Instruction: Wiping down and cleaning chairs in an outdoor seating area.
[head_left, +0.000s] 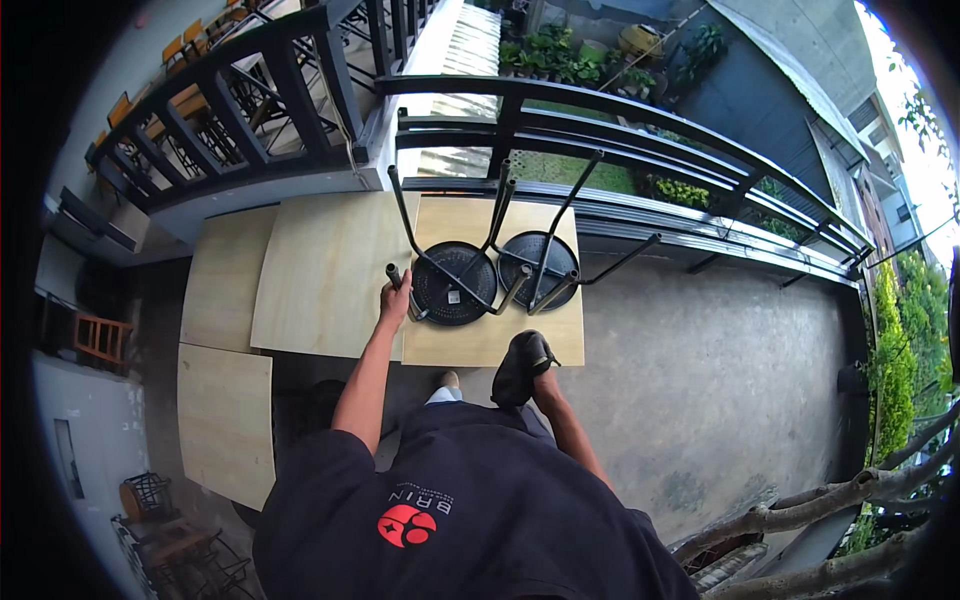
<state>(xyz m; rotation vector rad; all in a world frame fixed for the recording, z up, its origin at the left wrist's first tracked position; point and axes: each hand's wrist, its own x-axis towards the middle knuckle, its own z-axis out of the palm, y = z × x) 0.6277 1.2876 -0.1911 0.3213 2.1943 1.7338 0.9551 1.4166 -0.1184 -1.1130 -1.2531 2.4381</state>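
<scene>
Two black metal stools stand upside down, side by side, on a pale wooden tabletop (491, 345). Their round perforated seats lie against the wood and their tubular legs point up. My left hand (395, 300) is closed around a leg of the left stool (454, 281), at its near left side. A small white sticker is on that seat's underside. The right stool (537, 262) is untouched. Below it, near the table's front edge, my right hand (541, 379) grips a black cloth (516, 371), bunched up; the fingers are partly hidden.
More pale tabletops (330, 277) adjoin at the left, with another (225, 420) nearer at the lower left. A black metal railing (615, 105) runs behind the table. Concrete floor (712, 360) lies to the right. Thick tree branches (810, 502) reach in at the lower right.
</scene>
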